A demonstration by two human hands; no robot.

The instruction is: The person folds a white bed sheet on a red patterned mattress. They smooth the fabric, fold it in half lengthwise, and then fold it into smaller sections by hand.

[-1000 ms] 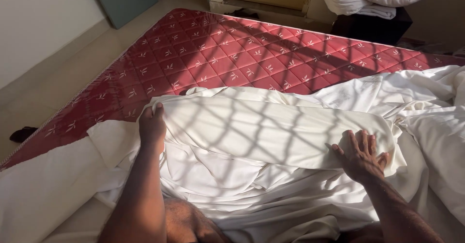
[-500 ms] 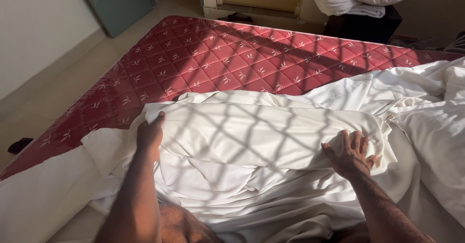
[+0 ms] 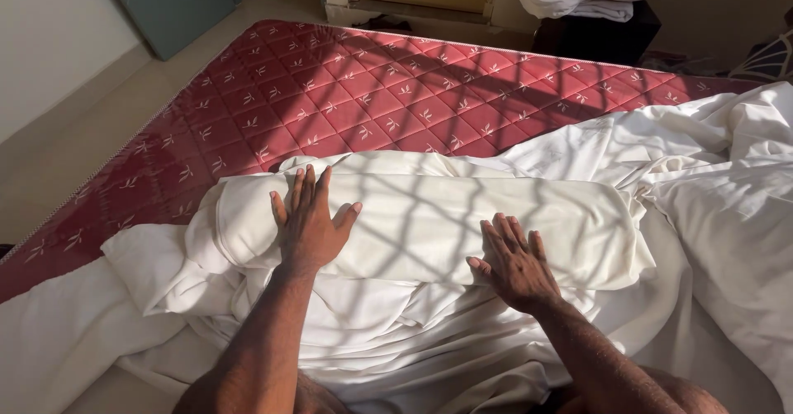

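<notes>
The white sheet lies as a long, loosely rolled bundle across the near part of the red mattress, and pressing it well probably means keeping both palms flat and level so the roll stays even from left to right rather than bunching at one end. The left hand rests on the left part of the roll with fingers spread and straight, gripping nothing. The right hand lies flat on the near right edge, fingers splayed, both forearms reaching forward from the near side.

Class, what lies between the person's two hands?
In the head view, only the rolled white cloth sheet spans from left hand to right hand.
</notes>
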